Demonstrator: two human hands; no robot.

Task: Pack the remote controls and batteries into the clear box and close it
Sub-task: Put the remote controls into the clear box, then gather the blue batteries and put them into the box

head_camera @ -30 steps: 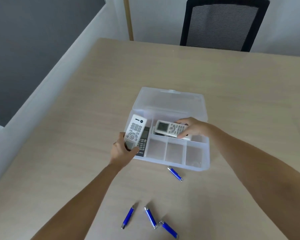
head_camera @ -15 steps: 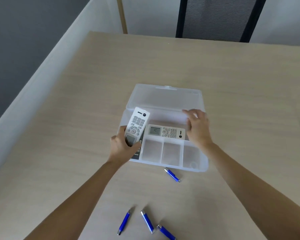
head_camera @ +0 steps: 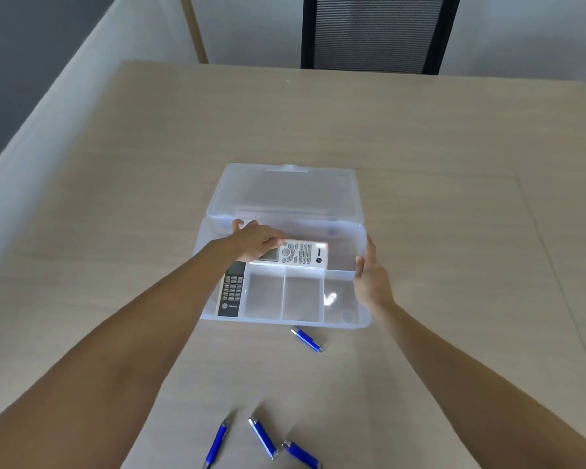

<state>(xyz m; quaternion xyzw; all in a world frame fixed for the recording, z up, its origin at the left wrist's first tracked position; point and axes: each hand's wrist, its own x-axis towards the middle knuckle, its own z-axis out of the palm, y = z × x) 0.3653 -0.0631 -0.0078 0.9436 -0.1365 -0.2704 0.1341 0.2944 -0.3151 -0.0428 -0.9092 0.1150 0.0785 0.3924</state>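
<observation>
The clear box (head_camera: 285, 321) sits open on the table, its lid (head_camera: 285, 194) tipped back. A white remote (head_camera: 301, 253) lies crosswise in the long rear compartment, and my left hand (head_camera: 254, 243) grips its left end. A dark remote (head_camera: 232, 292) lies lengthwise in the left compartment. The three small front compartments hold nothing. My right hand (head_camera: 369, 282) clasps the box's right wall. One blue battery (head_camera: 307, 339) lies just in front of the box. Three more blue batteries (head_camera: 263, 438) lie close to me.
The pale wooden table (head_camera: 420, 147) stretches around the box on all sides. A black mesh chair (head_camera: 376, 32) stands behind its far edge. A white partition (head_camera: 48, 113) runs along the left side of the table.
My left hand has carried its white remote from upright at the box's left side into the rear compartment, laid crosswise. My right hand has left that compartment and taken the box's right wall.
</observation>
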